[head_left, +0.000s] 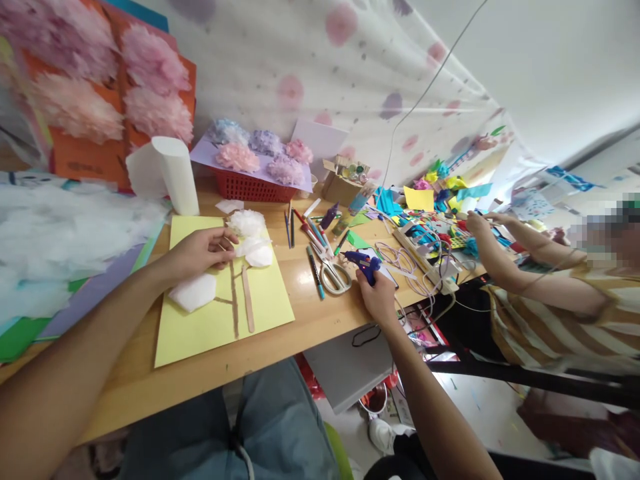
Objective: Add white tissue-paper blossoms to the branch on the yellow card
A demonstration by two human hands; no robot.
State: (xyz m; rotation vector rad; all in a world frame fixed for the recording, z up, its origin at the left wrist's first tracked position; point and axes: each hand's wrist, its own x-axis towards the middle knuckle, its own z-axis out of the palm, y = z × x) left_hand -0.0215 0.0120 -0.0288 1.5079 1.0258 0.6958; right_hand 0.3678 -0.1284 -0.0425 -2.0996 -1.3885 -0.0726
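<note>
My left hand [207,252] hovers over a yellow sheet [270,303], fingers loosely curved and apart, with no held object visible. Its fingertips are beside a white ruffled tissue flower [247,224]; whether they touch is unclear. Folded white tissue pieces lie on the sheet, one [194,292] below the hand and another [257,251] under the flower. Brown lines [235,300] like a stem run down the paper, alongside a wooden craft stick [248,300]. A blue glue gun [367,264] is gripped in my right hand [379,293], its nozzle pointing left above the table.
Scissors [334,275], a teal marker [315,273] and several pens lie between my hands. A paper roll [175,175] and a red basket [255,189] topped with tissue flowers stand behind. White tissue [75,233] is heaped left. Cords [400,257] and a co-worker's arms [530,257] are right.
</note>
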